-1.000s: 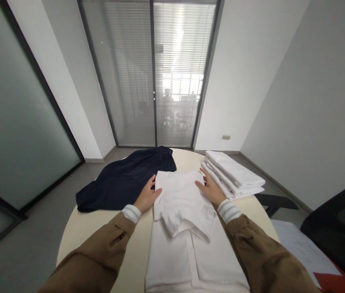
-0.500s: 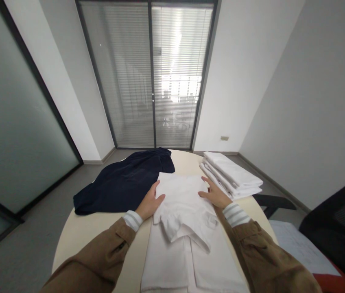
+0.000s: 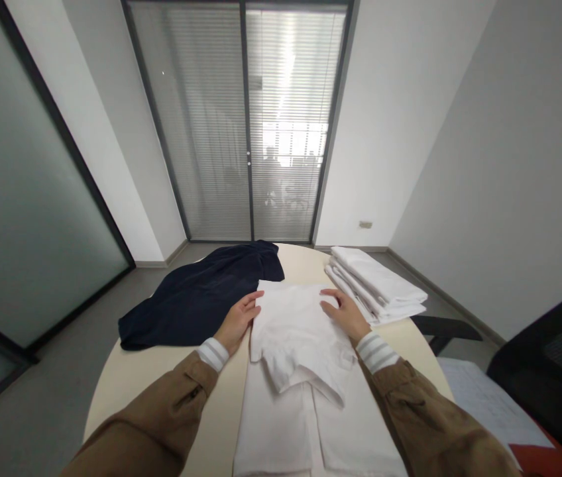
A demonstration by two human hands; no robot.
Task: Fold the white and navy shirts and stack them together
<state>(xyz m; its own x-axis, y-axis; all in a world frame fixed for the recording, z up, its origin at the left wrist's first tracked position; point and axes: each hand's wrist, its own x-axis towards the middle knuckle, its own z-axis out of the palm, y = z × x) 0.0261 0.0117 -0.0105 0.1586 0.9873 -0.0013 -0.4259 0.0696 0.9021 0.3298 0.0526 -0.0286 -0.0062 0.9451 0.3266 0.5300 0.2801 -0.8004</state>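
Note:
A white collared shirt [image 3: 295, 318] lies folded in front of me, its collar in the middle and its long flat panels running toward me. My left hand [image 3: 238, 323] touches the shirt's left edge near the far end, thumb and forefinger apart on the cloth. At the opposite edge, my right hand [image 3: 348, 315] rests with its thumb and forefinger spread over the fabric. Neither hand shows a closed grip. The remaining fingers are partly hidden at the sides.
The round cream table [image 3: 146, 391] carries a dark navy garment [image 3: 201, 291] at the left and a stack of folded white cloth [image 3: 378, 285] at the right. A black chair [image 3: 559, 364] and papers [image 3: 490, 397] stand beyond the table's right edge.
My left hand has slid slightly left and farther up the shirt's edge, its thumb drawn back. My right hand has shifted a little left and inward over the cloth.

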